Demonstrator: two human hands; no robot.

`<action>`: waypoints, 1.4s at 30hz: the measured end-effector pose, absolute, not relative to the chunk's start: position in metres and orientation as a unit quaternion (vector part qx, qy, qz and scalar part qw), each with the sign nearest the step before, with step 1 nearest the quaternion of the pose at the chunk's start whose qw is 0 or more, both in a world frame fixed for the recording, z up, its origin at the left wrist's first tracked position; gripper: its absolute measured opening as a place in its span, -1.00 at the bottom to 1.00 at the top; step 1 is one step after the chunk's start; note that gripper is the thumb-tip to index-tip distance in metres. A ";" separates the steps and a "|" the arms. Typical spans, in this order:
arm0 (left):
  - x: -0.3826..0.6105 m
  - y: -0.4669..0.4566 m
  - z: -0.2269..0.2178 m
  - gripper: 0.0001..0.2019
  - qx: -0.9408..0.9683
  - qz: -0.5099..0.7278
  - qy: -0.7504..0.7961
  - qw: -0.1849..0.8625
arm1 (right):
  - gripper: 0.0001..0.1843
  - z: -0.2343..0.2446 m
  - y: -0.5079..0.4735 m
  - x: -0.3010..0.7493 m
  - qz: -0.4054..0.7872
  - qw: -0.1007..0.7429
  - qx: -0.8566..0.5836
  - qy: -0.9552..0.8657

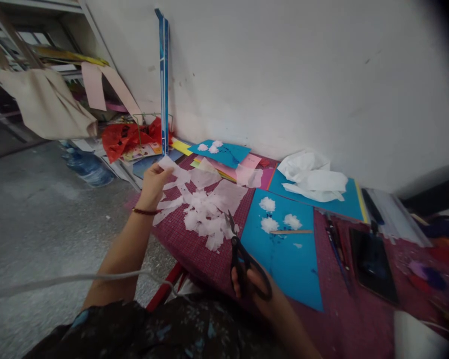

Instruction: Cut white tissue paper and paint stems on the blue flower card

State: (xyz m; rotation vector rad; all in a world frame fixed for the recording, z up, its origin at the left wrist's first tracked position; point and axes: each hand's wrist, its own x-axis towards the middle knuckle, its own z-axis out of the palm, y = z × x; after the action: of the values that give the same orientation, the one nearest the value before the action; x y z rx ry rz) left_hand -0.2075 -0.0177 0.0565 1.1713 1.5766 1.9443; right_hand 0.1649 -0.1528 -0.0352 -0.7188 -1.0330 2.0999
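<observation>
Above a maroon surface (pixel 187 250), near a blue sheet (pixel 284 269) and loose white scraps (pixel 205 207), holds slightly parted scissors (pixel 235 242) in a curled right grip (pixel 255 282) and pinches a paper piece (pixel 167 163) in a closed left grip (pixel 157 180).

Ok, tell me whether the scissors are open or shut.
Slightly open: the scissors in the right hand show a gap between blade tips.

Black-handled scissors (pixel 235 242), blades slightly parted and aimed at the far side, are held above the near side of a maroon tabletop (pixel 179 254). Torn-looking white paper scraps (pixel 205 207) lie heaped to their left; farther left, a thin white piece (pixel 167 162) is pinched by its edge.
</observation>
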 end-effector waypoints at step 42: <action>-0.101 -0.134 0.034 -0.37 0.521 0.479 0.532 0.464 | -0.24 -0.007 -0.159 0.141 0.775 0.266 -0.286 -0.496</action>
State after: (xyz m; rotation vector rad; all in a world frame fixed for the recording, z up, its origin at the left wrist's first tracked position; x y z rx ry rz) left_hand -0.1014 -0.1341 0.0342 1.2801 1.3082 1.1767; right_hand 0.1413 -0.1587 -0.0071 -0.7717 -1.3399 2.0942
